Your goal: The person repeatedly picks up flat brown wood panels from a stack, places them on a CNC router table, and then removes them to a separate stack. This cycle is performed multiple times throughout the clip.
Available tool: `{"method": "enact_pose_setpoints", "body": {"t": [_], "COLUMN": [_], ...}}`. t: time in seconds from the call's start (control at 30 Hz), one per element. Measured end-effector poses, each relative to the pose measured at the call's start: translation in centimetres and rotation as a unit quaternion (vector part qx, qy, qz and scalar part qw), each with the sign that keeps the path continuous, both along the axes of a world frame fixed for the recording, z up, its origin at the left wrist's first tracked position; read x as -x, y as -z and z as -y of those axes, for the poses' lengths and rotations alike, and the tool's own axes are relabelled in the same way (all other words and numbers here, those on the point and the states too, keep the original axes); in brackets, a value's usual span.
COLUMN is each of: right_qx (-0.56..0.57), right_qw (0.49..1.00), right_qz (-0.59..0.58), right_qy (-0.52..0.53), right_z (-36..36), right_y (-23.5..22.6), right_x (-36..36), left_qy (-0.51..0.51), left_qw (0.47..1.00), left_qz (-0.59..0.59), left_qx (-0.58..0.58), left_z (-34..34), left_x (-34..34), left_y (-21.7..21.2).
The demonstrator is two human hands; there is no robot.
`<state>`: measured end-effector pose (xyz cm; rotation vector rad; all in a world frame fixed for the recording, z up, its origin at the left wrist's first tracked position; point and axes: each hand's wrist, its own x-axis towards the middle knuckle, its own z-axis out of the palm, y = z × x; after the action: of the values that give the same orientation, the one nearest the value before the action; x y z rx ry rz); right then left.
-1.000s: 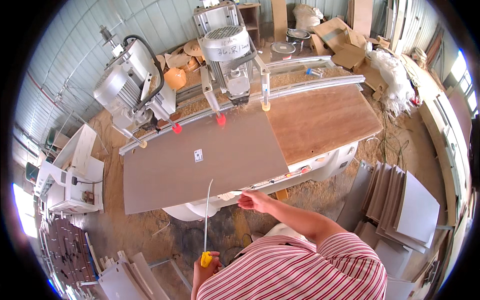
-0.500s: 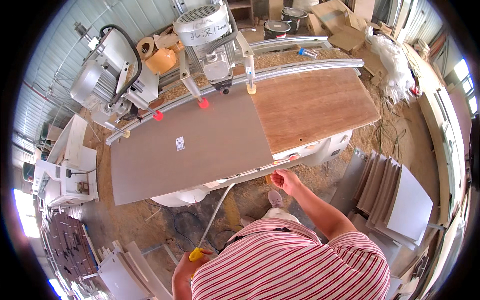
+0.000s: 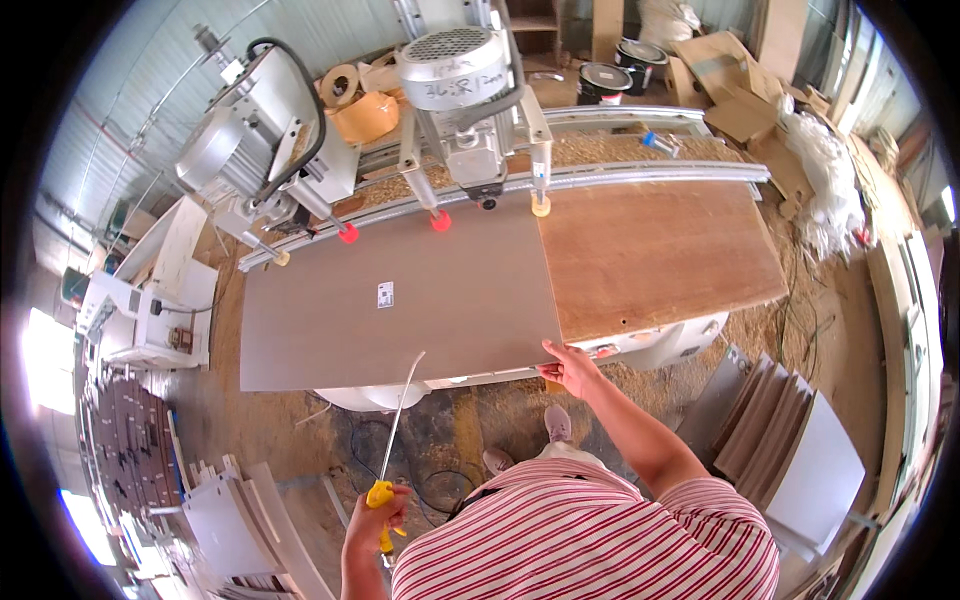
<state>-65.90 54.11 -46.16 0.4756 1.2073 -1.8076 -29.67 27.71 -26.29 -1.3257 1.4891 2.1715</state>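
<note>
A large grey-brown panel [image 3: 400, 300] lies flat on the wooden table [image 3: 660, 255] of a woodworking machine. My right hand [image 3: 570, 368] rests on the panel's near right corner, fingers on its edge. Low at the left, my left hand [image 3: 375, 515] is closed around the yellow handle of a long thin metal tool [image 3: 398, 420], whose tip reaches up to the panel's near edge. Round red and yellow clamp pads [image 3: 440, 222] stand along the panel's far edge under a grey motor head [image 3: 460, 75].
A second machine [image 3: 265, 150] stands at the back left. Stacks of cut boards [image 3: 800, 450] lean at the right, and more panels [image 3: 235, 520] lie at the lower left. Sawdust covers the floor. Paint cans [image 3: 605, 80] and cardboard sit behind the table.
The view has shifted and the machine appears closer. My right hand has gone from the panel's near edge to its near right corner. My left hand keeps holding the yellow-handled tool.
</note>
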Motion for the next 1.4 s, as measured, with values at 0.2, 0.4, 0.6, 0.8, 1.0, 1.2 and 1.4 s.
{"method": "enact_pose_setpoints", "body": {"t": [0.2,0.4,0.6,0.8,1.0,1.2,1.4], "right_qx": [0.024,0.053,0.015,-0.188,-0.309,-0.324,-0.228], "right_qw": [0.998,0.998,0.988,0.969,0.892,0.847,0.869], "right_qz": [-0.013,0.014,0.023,-0.144,-0.329,-0.422,-0.433], "right_qy": [0.063,0.025,-0.154,-0.062,-0.009,0.009,-0.073], "right_z": [0.6,-5.3,-20.3,-22.1,-15.3,-9.5,1.1], "right_y": [1.8,0.2,-3.7,-6.6,-9.5,-11.6,-11.4], "right_x": [-0.8,-3.4,-4.0,3.5,7.2,4.9,-1.6], "left_qy": [-0.308,-0.463,-0.597,-0.581,-0.635,-0.704,-0.825], "left_qw": [0.938,0.867,0.788,0.801,0.769,0.702,0.550], "left_qz": [-0.050,-0.087,-0.132,-0.142,-0.064,-0.104,-0.127], "left_qx": [0.151,0.160,0.069,-0.025,-0.036,-0.034,-0.034], "left_z": [3.6,7.9,8.7,2.1,-5.0,-7.1,-8.8], "left_x": [2.8,6.8,5.3,3.5,1.5,-8.3,-24.5], "left_y": [6.9,16.8,23.5,22.1,13.8,14.0,15.4]}}
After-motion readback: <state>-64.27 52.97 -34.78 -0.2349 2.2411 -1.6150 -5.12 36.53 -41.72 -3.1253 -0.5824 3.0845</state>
